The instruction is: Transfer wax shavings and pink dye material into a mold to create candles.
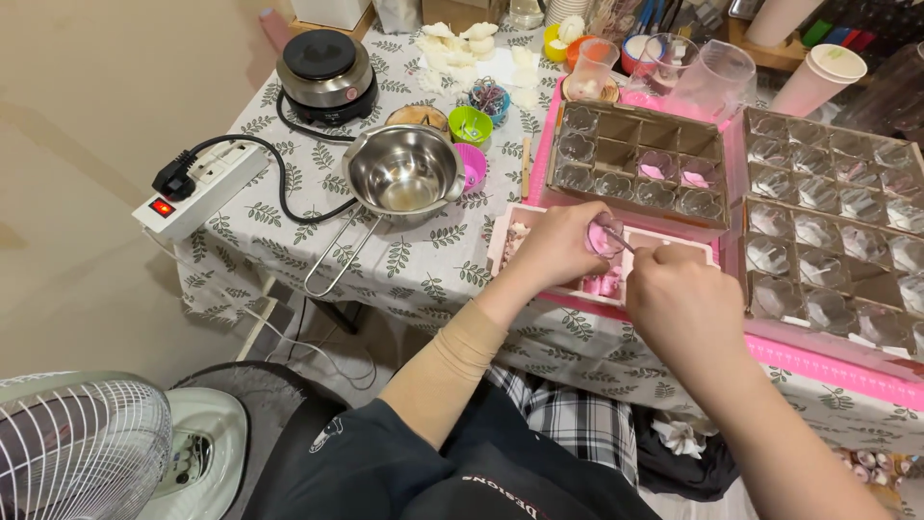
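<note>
My left hand (560,246) holds a small clear glass cup (606,234) with pink inside, above a pink-and-white tray (502,243) at the table's near edge. My right hand (681,300) is closed on a thin metal tool (621,241) whose tip reaches into the cup. Both hands are close together, just in front of a cardboard divider box (637,164) filled with more small glass cups, two of them showing pink.
A steel pouring pot (404,173) with a wire handle stands left of the hands. Behind it sit a small electric hot plate (325,75) and a power strip (200,188). A second divider box of glasses (835,226) lies right. A fan (82,448) stands on the floor.
</note>
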